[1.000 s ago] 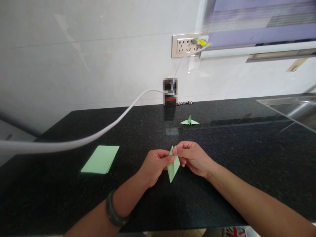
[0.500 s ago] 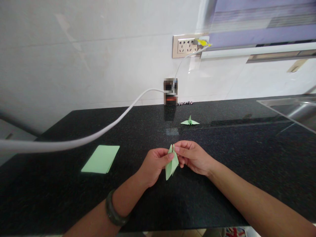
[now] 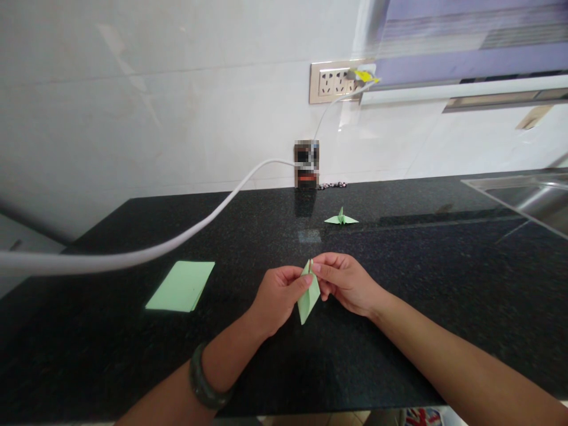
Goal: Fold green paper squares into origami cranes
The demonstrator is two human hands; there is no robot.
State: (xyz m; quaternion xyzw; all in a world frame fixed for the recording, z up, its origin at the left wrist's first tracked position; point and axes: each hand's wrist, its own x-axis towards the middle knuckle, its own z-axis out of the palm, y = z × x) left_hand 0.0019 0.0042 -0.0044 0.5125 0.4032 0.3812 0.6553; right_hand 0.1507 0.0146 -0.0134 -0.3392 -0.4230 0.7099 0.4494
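Observation:
Between my hands, above the dark counter, is a piece of folded green paper [image 3: 309, 300], narrow and kite-shaped, with its upper tip split in two. My left hand [image 3: 279, 296] pinches its left side between thumb and fingers. On the upper right, my right hand [image 3: 350, 283] grips the paper near one of the split points; its fingertips are partly hidden behind the paper. A finished green paper crane [image 3: 341, 218] with spread wings rests farther back on the counter. To the left lies a stack of green paper sheets [image 3: 181, 286].
The black stone counter [image 3: 110, 355] runs to a white tiled wall. A white cable [image 3: 186, 239] crosses on the left to a pixelated object [image 3: 306, 164] by the wall. A beaded string [image 3: 332, 185] lies beside it. A sink [image 3: 532, 198] is at right, a socket panel [image 3: 327, 83] above.
The folded paper has turned slightly between my fingers, its lower tip shifting a little to the right. Both hands stay in nearly the same place.

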